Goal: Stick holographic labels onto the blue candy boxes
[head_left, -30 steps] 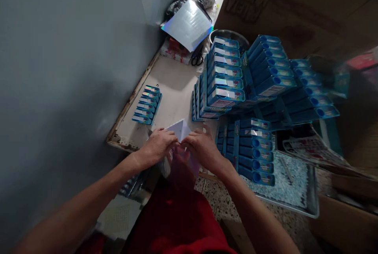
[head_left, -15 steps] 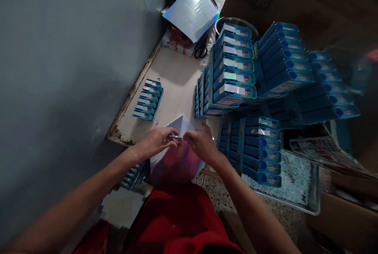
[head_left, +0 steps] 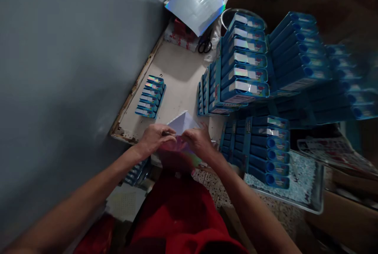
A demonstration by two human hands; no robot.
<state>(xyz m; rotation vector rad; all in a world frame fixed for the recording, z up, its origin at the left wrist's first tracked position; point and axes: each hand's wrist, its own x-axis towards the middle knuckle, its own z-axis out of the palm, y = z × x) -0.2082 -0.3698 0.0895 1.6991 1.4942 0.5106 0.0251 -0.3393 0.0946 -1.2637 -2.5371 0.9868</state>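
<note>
A shiny reflective sheet (head_left: 185,121) is bent between my hands, its pale peak pointing at the table and its lower part mirroring red. My left hand (head_left: 155,138) is closed, thumb and fingers pinching the sheet on its left side. On the other side my right hand (head_left: 196,139) is also closed, fingertips pinched at the sheet close to the left hand. Whatever small piece may lie between the fingertips is too dim to make out. Beyond my left hand, a short row of blue tube-like packs (head_left: 149,96) with shiny strips on their ends lies on the table (head_left: 174,63).
Stacked blue packs (head_left: 248,63) rise at the right, with another bundle (head_left: 265,151) beside a metal tray (head_left: 317,191) of pale blue bits. At the back lie a silvery sheet (head_left: 196,4), scissors (head_left: 204,44) and a metal bowl (head_left: 226,17). A grey wall (head_left: 65,61) bounds the left.
The sheet has tilted, its lower part drawn up toward my body. My left hand has moved slightly right and up; both hands stay close together. The view has shifted a little.
</note>
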